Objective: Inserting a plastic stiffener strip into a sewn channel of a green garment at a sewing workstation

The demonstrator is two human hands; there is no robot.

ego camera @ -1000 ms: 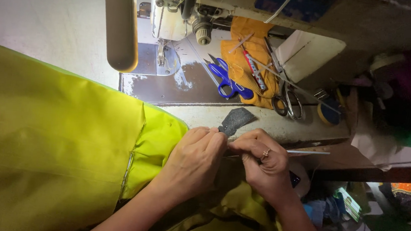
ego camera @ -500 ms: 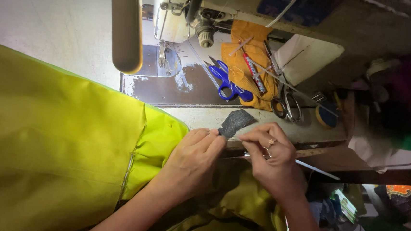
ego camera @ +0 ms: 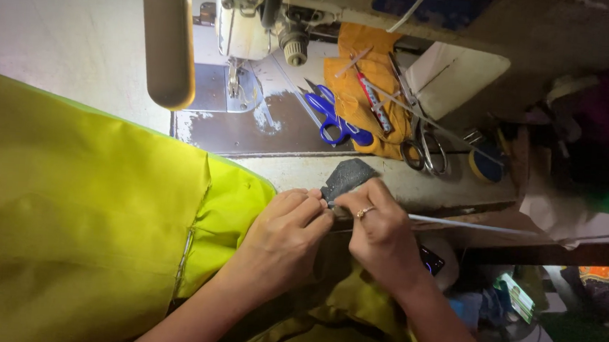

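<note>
The yellow-green fabric [ego camera: 80, 212] is the biggest thing before me, spread over the worktop [ego camera: 64, 26] to the left of the sewing machine [ego camera: 258, 18] and falling into my lap, with a stitched seam running down it near my left wrist. The sewing machine stands at the far edge, its presser foot over the metal bed plate [ego camera: 250, 128]. Right of the machine lies an orange cloth [ego camera: 365, 75] with small tools on it; the blue-handled scissors [ego camera: 333, 116] rest at its left edge, and a pair of steel scissors [ego camera: 420, 147] at its lower right corner.

In front of the machine, at the near edge of the worktop, my left hand [ego camera: 282, 237] and right hand [ego camera: 379, 233] meet. My left grip is closed, thumb and fingers pinched on the edge of the small dark grey fabric piece [ego camera: 347, 177], which sticks up between the two hands. My right grip is closed on the same piece from the other side, a ring showing on one finger. A thin white rod [ego camera: 472, 224] runs out to the right from under my right hand; I cannot tell whether I am holding it.
</note>
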